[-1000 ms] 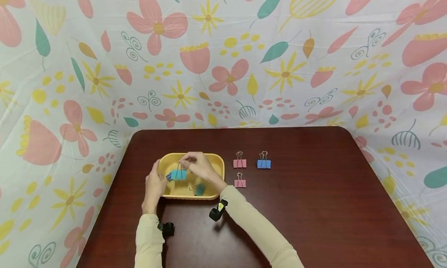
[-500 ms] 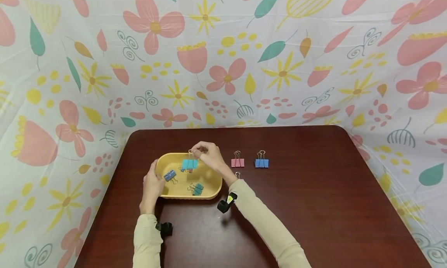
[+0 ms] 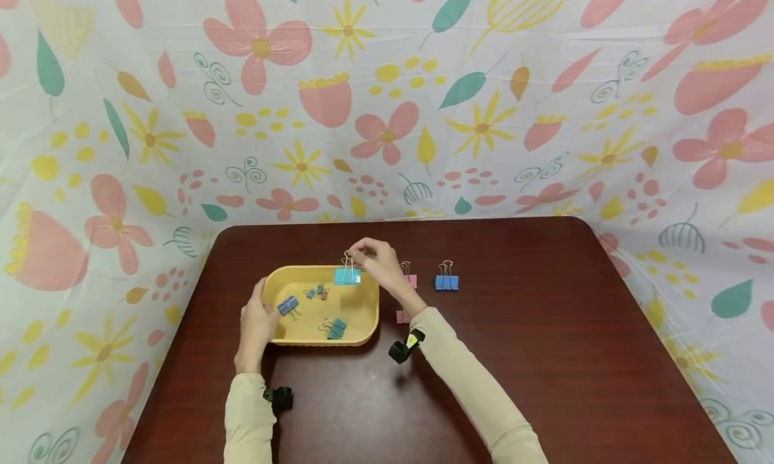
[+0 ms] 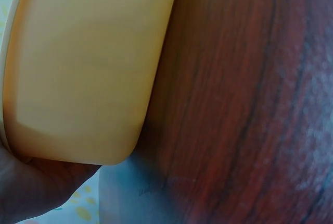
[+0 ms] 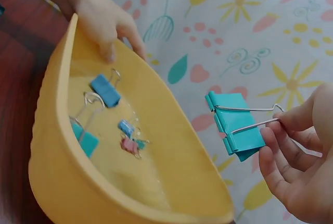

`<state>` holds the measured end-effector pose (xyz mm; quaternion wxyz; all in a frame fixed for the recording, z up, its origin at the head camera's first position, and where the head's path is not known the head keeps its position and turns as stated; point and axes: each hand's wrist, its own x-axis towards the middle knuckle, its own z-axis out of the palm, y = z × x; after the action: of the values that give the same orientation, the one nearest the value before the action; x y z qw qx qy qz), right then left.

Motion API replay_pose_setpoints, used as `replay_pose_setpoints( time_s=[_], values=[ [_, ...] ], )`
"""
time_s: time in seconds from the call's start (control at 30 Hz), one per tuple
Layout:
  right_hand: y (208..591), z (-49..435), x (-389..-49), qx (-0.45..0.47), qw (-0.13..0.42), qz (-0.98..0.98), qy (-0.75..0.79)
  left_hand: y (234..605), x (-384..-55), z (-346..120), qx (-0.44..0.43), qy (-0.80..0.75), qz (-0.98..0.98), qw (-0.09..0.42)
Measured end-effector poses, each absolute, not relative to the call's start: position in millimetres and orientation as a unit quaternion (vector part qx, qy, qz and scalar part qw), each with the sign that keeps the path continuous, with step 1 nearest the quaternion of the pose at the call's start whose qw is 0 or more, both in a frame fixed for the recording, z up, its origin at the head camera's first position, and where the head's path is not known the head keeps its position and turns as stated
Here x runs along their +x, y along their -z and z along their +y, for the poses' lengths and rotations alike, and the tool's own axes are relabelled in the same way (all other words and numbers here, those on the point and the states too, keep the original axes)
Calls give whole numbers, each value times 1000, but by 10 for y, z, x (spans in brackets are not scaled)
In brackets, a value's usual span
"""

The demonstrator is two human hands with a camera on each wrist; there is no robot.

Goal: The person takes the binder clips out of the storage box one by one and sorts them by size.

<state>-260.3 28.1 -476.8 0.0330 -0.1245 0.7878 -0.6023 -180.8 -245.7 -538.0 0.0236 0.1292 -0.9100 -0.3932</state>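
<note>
Gripping the left end of a yellow, rounded oblong plastic tray (image 3: pixel 357 309) with the left hand (image 3: pixel 259 321), closed over the rim. Lying inside, left to right: a blue metal binder clip (image 3: pixel 287 305), a cluster of tiny blue, pink and teal clips (image 5: pixel 129 145), and a dark teal metal binder clip (image 3: pixel 336 328) toward the front wall. Holding up a turquoise metal binder clip (image 3: pixel 347 276), over or just past the tray's far rim, cannot tell which; pinched by its wire in the right hand (image 3: pixel 376 259), drawn nearly closed. Set farther right on the glossy red-brown table (image 3: pixel 514 316), two pink metal binder clips (image 3: pixel 411 281), partly hidden by the right arm (image 3: pixel 471 383), then a bright blue metal binder clip (image 3: pixel 446 283).
</note>
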Motion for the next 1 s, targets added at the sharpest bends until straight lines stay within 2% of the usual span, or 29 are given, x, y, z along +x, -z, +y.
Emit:
replay_pose_setpoints(
  time_s=[0.63,1.0],
  values=[
    [4846,1058,-2713,-50,-2,801,597,5381,-1782,-2466,136,382,-914,9],
    [4904,1393,-2677,-31,-22,806,590,5384,-1774,-2461,127,377,-917,30]
  ],
)
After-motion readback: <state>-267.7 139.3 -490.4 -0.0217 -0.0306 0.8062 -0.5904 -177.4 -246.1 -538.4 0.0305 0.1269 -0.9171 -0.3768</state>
